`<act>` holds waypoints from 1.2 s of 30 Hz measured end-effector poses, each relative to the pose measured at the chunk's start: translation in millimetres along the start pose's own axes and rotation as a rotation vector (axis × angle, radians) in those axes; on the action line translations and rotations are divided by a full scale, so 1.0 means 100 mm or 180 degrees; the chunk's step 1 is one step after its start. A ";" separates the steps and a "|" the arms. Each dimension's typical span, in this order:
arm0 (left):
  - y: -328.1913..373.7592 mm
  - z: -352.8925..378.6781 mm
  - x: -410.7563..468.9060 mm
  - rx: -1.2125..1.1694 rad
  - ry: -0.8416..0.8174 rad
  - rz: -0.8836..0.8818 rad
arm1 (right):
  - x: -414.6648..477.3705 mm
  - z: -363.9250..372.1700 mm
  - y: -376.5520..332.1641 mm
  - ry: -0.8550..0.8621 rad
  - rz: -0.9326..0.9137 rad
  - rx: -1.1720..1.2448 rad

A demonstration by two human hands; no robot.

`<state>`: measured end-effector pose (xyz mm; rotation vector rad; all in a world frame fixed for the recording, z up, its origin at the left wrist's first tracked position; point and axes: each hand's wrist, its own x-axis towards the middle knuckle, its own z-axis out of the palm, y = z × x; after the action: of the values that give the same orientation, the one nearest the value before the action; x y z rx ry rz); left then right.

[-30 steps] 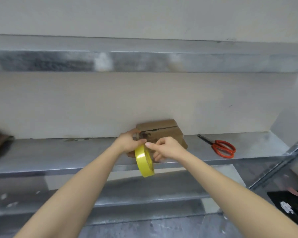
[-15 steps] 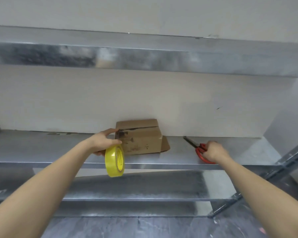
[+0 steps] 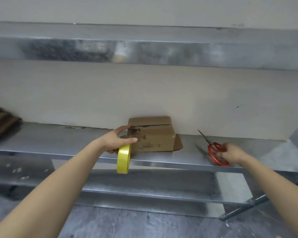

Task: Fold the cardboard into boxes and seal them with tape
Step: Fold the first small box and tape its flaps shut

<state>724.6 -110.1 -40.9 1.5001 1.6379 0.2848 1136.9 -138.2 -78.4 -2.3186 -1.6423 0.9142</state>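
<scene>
1. Change, right hand [image 3: 230, 152]: a second ago it pinched the tape beside the left hand. Half a second ago it reached the scissors [image 3: 212, 149]. It now grasps their red handles, fingers curled round them, at the shelf's front edge. The blades point back toward the wall.
2. Change, left hand [image 3: 118, 140]: none. It still grasps the tape [image 3: 123, 158], with the thumb across the top of the roll.
3. Change, box [image 3: 153, 136]: none. It remains on the shelf [image 3: 58, 140], against the wall.
4. Box appearance: small, brown, with dark stains on the front face. The top flaps are down, with a dark gap along the seam. One side flap stands open at the right and lies out on the shelf.
5. Tape appearance: a yellow roll, seen edge-on, hanging below the shelf edge.
6. Positions: the left hand's forefinger touches the box's upper left corner. The roll hangs just in front of the box's left end. The scissors lie to the right of the box, apart from its open flap.
7. Flat cardboard [image 3: 0, 124] lies at the far left of the shelf.
</scene>
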 end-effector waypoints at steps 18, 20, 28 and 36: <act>-0.11 -0.03 -0.02 -0.0408 -0.0294 0.0228 | -0.42 0.09 -1.75 -0.2274 -0.0806 0.0819; -0.13 -0.03 -0.02 -0.0544 -0.0355 0.0248 | -0.40 0.10 -1.81 -0.2466 -0.0726 0.0570; -0.17 0.01 -0.01 -0.0781 -0.0392 0.0298 | -0.28 0.19 -2.12 -0.2684 -0.0659 -0.0269; -0.19 0.01 -0.01 -0.0810 -0.0360 0.0326 | -0.18 0.07 -2.20 -0.2541 -0.0689 -0.0448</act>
<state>712.2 -116.5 -53.8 1.3817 1.3823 0.4398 952.7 -71.2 23.8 -1.8852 -2.2260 1.8733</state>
